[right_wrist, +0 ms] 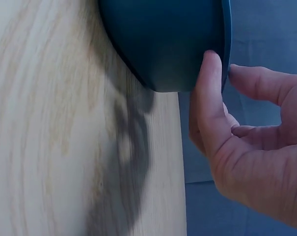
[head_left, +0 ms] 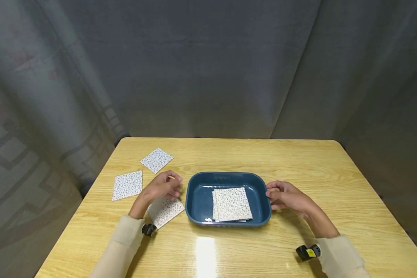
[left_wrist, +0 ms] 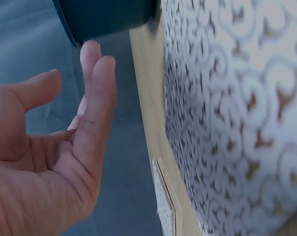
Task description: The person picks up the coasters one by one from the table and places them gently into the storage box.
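A dark blue rectangular tray (head_left: 194, 204) stands on the table, with a small stack of white patterned squares (head_left: 233, 204) inside. My right hand (head_left: 286, 197) holds the tray's right rim, thumb (right_wrist: 256, 83) at the edge and fingers (right_wrist: 209, 98) against the outer wall. My left hand (head_left: 163, 187) hovers off the tray's left side with loosely bent fingers and nothing in them. Below it lies a patterned square (head_left: 165, 212), partly hidden by the hand; its scroll print fills the right of the left wrist view. Whether the left fingertips (left_wrist: 92, 49) touch the tray, I cannot tell.
Two more patterned squares lie on the table's left: one (head_left: 127, 185) beside the left forearm, another (head_left: 157, 160) farther back. The wooden table (head_left: 299, 162) ends at a grey curtain (head_left: 201, 77) behind, with curtains at both sides.
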A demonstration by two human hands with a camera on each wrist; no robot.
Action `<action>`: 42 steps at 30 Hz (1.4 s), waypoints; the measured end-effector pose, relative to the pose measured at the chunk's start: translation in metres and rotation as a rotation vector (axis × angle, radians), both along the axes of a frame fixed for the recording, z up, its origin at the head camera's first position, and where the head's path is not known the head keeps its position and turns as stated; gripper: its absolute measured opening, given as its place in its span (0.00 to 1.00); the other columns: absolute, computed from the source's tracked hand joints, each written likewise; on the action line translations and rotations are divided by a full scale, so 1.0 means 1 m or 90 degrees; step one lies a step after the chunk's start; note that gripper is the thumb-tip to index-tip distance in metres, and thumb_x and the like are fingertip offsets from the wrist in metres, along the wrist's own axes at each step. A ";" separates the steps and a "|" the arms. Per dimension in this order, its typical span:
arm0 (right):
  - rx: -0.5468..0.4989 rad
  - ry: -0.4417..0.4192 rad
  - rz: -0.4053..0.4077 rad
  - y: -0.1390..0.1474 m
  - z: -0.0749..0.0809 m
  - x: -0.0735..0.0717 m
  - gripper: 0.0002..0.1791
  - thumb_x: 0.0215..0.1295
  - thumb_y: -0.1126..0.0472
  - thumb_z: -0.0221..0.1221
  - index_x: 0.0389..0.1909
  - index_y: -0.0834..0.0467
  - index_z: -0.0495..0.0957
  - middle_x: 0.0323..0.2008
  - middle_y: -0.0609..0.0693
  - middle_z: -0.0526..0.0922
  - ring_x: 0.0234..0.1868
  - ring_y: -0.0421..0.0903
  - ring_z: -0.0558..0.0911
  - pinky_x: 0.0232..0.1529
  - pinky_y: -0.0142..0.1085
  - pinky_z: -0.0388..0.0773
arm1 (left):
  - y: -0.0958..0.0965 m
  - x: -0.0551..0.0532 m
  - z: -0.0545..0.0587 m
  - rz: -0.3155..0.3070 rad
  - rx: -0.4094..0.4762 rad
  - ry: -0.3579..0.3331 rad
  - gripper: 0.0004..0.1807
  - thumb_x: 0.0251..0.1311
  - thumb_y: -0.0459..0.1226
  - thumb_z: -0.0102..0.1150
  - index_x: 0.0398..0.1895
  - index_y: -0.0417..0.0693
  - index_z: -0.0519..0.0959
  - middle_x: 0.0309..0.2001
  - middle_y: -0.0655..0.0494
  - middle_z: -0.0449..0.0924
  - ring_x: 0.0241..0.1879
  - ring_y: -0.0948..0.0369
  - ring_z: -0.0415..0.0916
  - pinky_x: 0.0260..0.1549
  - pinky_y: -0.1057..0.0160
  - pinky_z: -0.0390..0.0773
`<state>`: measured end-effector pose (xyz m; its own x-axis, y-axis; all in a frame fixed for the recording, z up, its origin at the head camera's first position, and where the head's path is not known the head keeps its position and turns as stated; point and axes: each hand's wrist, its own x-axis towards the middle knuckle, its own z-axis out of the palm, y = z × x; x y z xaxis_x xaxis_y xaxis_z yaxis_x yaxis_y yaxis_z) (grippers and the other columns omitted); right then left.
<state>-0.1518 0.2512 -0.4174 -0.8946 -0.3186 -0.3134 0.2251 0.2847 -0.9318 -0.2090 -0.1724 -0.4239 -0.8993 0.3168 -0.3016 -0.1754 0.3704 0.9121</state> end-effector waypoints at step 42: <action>-0.069 -0.020 0.017 0.004 -0.008 0.001 0.22 0.72 0.64 0.55 0.56 0.77 0.63 0.39 0.54 0.77 0.40 0.44 0.80 0.40 0.38 0.86 | -0.046 -0.065 0.013 0.100 -0.149 0.168 0.26 0.76 0.43 0.47 0.68 0.36 0.61 0.61 0.35 0.69 0.61 0.41 0.69 0.54 0.47 0.75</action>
<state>-0.1505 0.2552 -0.4252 -0.8754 -0.3757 -0.3042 0.2488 0.1896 -0.9498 -0.2740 -0.2187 -0.4109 -0.9876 0.1196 -0.1015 -0.0172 0.5607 0.8279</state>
